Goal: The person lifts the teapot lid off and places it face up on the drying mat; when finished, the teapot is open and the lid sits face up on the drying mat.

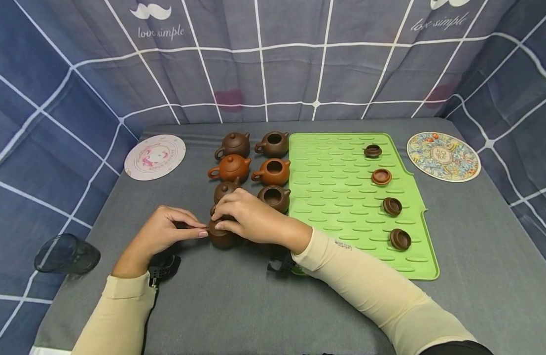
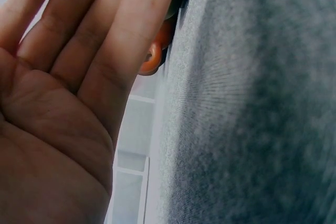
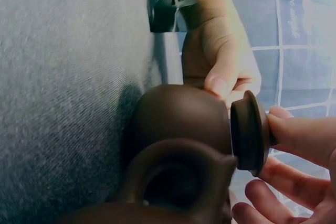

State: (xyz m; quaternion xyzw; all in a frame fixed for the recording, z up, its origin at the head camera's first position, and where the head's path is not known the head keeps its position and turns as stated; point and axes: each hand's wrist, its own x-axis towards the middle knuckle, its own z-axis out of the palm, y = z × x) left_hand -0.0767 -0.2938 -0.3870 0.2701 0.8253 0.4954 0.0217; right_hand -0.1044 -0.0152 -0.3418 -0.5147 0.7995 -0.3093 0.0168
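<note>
In the head view, a dark brown teapot stands at the front of the left column of teapots. My right hand is over it and pinches a small brown lid by its knob; in the right wrist view the lid's inner collar faces the teapot's mouth, right at the rim. On the other side, my left hand pinches the teapot's handle side between thumb and index finger; the handle is hidden. Its other fingers stretch out in the left wrist view. Behind stand lidded teapots, one orange-brown and one dark brown.
Lidless teapots form a second column, the nearest hidden by my right hand. Several lids lie on a green mat. A pink-patterned disc, a colourful round disc and a dark glass lie around.
</note>
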